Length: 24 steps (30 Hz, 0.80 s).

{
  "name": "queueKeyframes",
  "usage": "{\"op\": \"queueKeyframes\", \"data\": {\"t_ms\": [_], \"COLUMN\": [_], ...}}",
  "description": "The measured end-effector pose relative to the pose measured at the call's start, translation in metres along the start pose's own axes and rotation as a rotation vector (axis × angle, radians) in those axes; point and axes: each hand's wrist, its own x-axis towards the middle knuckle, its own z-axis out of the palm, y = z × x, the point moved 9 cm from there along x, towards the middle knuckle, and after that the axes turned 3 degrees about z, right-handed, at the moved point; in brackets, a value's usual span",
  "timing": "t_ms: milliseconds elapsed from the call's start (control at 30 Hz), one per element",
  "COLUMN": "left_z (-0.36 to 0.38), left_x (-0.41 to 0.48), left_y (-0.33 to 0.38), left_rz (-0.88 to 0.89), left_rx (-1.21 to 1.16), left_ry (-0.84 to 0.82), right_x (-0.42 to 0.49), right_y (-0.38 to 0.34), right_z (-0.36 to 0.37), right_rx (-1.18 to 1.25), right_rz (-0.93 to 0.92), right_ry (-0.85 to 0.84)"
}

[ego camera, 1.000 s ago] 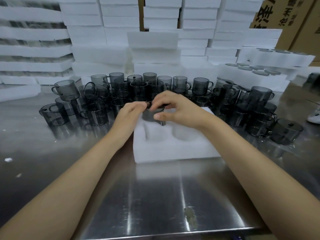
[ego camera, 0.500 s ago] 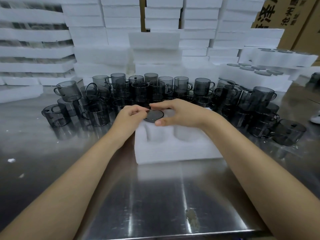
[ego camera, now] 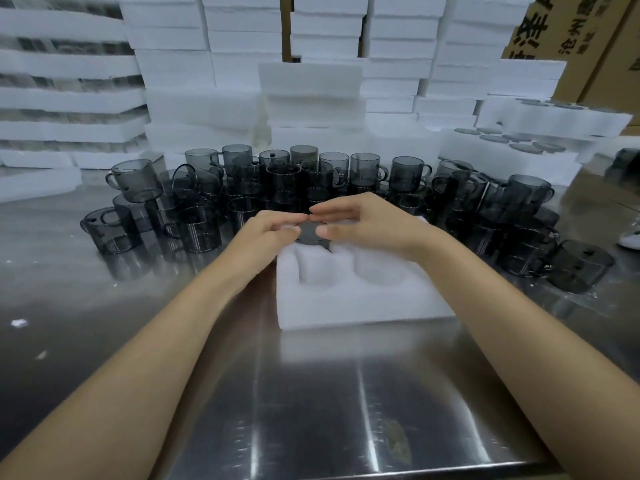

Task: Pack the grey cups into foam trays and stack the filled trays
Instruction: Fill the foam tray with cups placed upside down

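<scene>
A white foam tray [ego camera: 363, 303] lies on the steel table in front of me. One grey cup [ego camera: 309, 234] sits upside down in its back-left pocket, only its round base showing. The two near pockets hold nothing. My left hand [ego camera: 263, 233] has its bent fingertips at the cup's left edge. My right hand [ego camera: 367, 223] hovers over the cup with fingers straight and the thumb at its right edge. Neither hand grips it.
Several loose grey cups [ego camera: 367, 168] crowd the table behind and on both sides of the tray. Filled foam trays [ego camera: 502, 150] lie stacked at back right, tall foam stacks [ego camera: 311, 81] behind them, cardboard boxes [ego camera: 571, 29] top right. Bare steel table [ego camera: 311, 393] lies near me.
The cup was held above the back-left pocket, then went down into it base up. Both hands have loosened and the right fingers have lifted off it.
</scene>
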Motion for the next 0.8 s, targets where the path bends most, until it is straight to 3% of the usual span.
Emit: {"op": "queueKeyframes", "data": {"t_ms": [100, 133, 200, 267, 467, 800], "left_z": [0.0, 0.0, 0.001, 0.001, 0.001, 0.0], "left_x": [0.003, 0.003, 0.003, 0.003, 0.008, 0.005], "left_y": [0.008, 0.01, 0.012, 0.012, 0.01, 0.011], "left_rz": [0.057, 0.065, 0.068, 0.067, 0.053, 0.073], "left_rx": [0.098, 0.134, 0.188, 0.206, 0.18, 0.179], "left_ry": [0.006, -0.003, -0.029, -0.048, -0.08, -0.027], "right_x": [0.013, 0.021, 0.029, 0.026, 0.055, 0.039], "right_y": [-0.013, -0.02, -0.028, -0.021, 0.002, 0.004], "right_z": [-0.021, -0.034, -0.062, -0.066, -0.034, -0.046], "right_rx": [0.082, 0.147, 0.212, 0.066, -0.245, -0.018], "right_rz": [0.103, 0.094, 0.0, -0.05, 0.031, 0.001], "right_ry": [0.007, 0.102, 0.458, 0.742, 0.477, 0.614]}}
